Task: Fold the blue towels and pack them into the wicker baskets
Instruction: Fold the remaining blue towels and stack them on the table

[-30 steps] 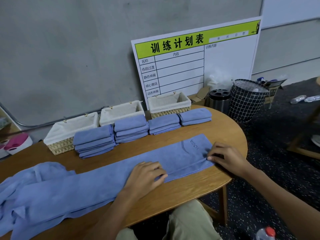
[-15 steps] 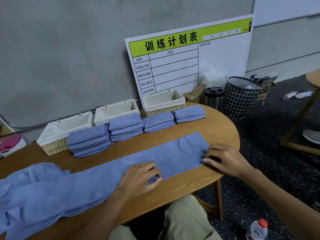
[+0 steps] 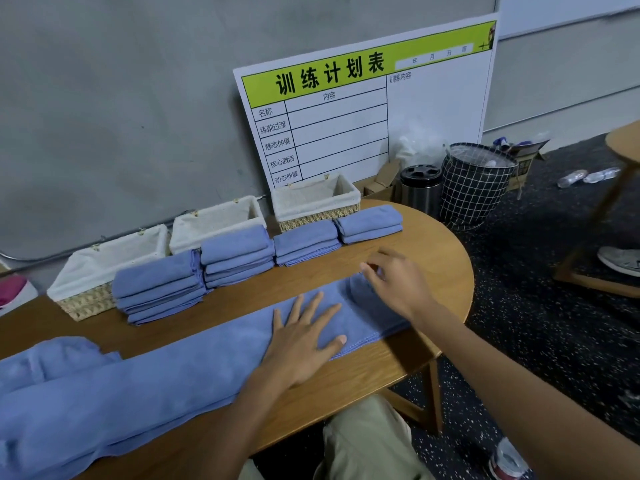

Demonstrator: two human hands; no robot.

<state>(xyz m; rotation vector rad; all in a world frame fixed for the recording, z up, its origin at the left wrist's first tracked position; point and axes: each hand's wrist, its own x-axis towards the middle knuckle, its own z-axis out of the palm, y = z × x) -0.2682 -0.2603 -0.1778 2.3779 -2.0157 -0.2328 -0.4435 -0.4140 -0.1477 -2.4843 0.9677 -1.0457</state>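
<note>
A long blue towel (image 3: 180, 372), folded lengthwise, lies across the front of the wooden table (image 3: 433, 258). My left hand (image 3: 304, 337) presses flat on it with fingers spread. My right hand (image 3: 394, 282) pinches the towel's right end and holds it raised, folded back toward the left; the view is blurred there. Behind the towel sit several stacks of folded blue towels (image 3: 159, 285) (image 3: 239, 254) (image 3: 304, 240) (image 3: 369, 223). Three wicker baskets with white liners (image 3: 86, 299) (image 3: 214, 223) (image 3: 315, 216) line the back edge, nothing visible inside them.
A loose bunch of blue towel (image 3: 52, 355) lies at the table's left. A white and green planning board (image 3: 363, 109) leans on the wall. A steel bin (image 3: 420, 188) and a black grid basket (image 3: 474, 185) stand on the floor to the right. A bottle (image 3: 509, 459) lies near my leg.
My left hand has uncurled and now lies flat on the towel. My right hand has lifted the towel's right end and carried it leftward, so the printed end is folded over.
</note>
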